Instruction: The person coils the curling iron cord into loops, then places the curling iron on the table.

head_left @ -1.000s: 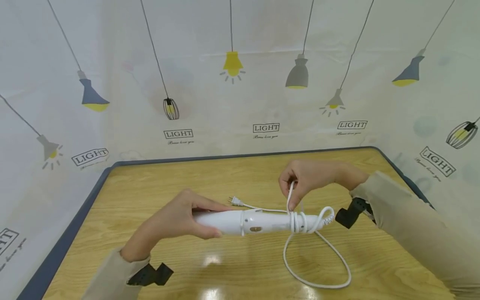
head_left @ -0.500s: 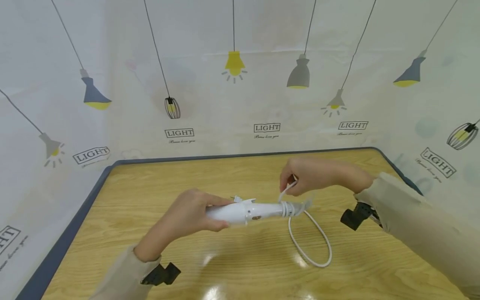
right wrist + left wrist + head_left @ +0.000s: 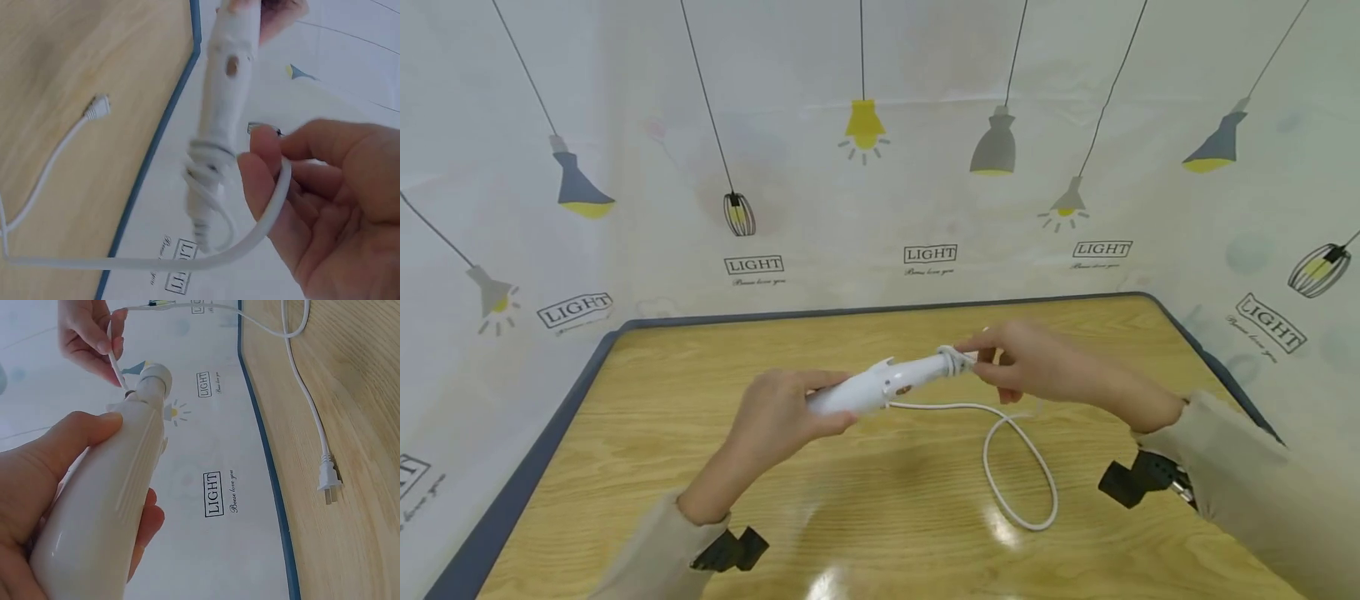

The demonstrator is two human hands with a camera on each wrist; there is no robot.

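Note:
My left hand (image 3: 778, 417) grips the thick end of a white curling iron (image 3: 859, 390), thumb along its near side. The iron is held above the table, its thinner handle pointing right and tilted away. A small oval brown switch (image 3: 232, 66) shows on the handle in the right wrist view. Several turns of white cord (image 3: 209, 156) are wound round the handle near its end. My right hand (image 3: 1037, 358), beside that end, pinches the cord between thumb and fingers. The cord's plug (image 3: 327, 474) lies on the table in the left wrist view; the iron hides it in the head view.
A loose loop of cord (image 3: 1051, 483) lies on the wooden table (image 3: 700, 367) below my right hand. A dark blue border (image 3: 820, 312) runs along the table's edge. White sheeting printed with lamps (image 3: 865, 125) stands around the back and sides.
The iron has moved away from me and tilted, its handle end swinging up and back. My right hand has gone from pulling cord above the handle to beside its end. The cord loop is smaller.

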